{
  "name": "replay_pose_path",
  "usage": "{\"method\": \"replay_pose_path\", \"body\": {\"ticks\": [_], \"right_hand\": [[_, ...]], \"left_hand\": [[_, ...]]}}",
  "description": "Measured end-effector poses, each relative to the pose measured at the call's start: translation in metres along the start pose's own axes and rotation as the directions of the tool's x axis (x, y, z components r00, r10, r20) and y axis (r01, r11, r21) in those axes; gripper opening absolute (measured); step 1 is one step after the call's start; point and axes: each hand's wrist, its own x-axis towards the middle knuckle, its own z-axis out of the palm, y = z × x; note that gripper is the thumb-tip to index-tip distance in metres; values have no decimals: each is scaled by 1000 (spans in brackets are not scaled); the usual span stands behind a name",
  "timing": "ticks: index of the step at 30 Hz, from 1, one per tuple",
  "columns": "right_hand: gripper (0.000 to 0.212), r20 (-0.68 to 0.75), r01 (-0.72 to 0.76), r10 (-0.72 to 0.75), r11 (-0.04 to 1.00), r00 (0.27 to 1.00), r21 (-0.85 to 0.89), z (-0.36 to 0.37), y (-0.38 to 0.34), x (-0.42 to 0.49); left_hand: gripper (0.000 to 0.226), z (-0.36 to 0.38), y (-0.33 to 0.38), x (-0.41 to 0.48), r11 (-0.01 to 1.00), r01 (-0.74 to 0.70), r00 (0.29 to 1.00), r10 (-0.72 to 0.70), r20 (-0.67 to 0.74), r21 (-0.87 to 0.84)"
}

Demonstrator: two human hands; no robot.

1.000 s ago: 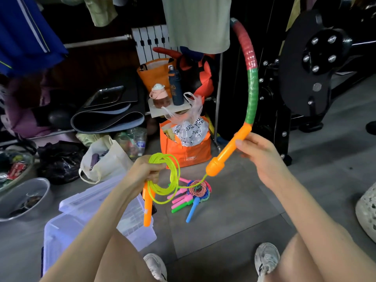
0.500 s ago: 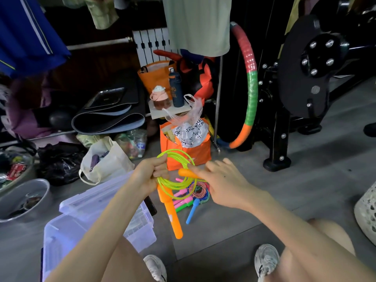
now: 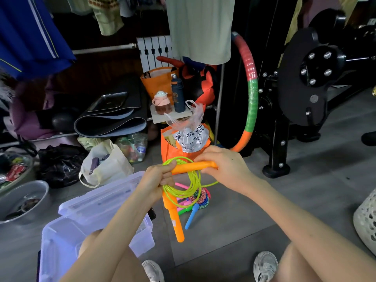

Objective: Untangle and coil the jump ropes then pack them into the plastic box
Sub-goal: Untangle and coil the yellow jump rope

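Green rope (image 3: 195, 180) is held in the air over the floor (image 3: 234, 220), mostly coiled in several loops, not in the box. Left hand (image 3: 156, 180) fist-grips the coil at its left side together with the top of one orange handle; that lower handle (image 3: 173, 216) hangs down, tip tilted a bit to the right. Right hand (image 3: 225, 167) pinches the upper handle (image 3: 195, 166) at its right end, handle lying about level across the top of the coil, its left end touching the left hand. One loose green strand runs out to the right under the right hand. Other ropes (image 3: 200, 197) lie on the floor just behind and below the coil: multicolour bundle, pink, green and blue handles. Box (image 3: 61, 241), clear plastic, sits on the floor at lower left, partly behind the left forearm, lid (image 3: 97, 200) askew on its far side. Behind: orange bag (image 3: 173, 153), tote (image 3: 109, 165), hoop (image 3: 251, 88), bowl (image 3: 24, 196) far left.
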Motion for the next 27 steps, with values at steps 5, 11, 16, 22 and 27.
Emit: {"method": "replay_pose_path", "body": {"ticks": [5, 11, 16, 22, 27], "right_hand": [[47, -236, -211, 212, 977, 948, 29, -3, 9, -12], [39, -205, -156, 333, 794, 920, 587, -7, 1, -25], [33, -320, -125, 220, 948, 921, 291, -16, -12, -24], [38, -332, -131, 200, 967, 922, 218, -15, -8, -22], [42, -251, 99, -149, 974, 956, -204, 17, -9, -16]], "left_hand": [[32, 0, 5, -3, 988, 4, 1000, -2, 14, -154], [34, 6, 4, -6, 996, -59, 998, 59, 10, -65], [40, 6, 4, -2, 991, -132, 991, 131, 9, 17], [44, 6, 6, 0, 957, -225, 974, 223, 31, 181], [39, 15, 9, 4, 981, -185, 979, 180, 94, 52]]}}
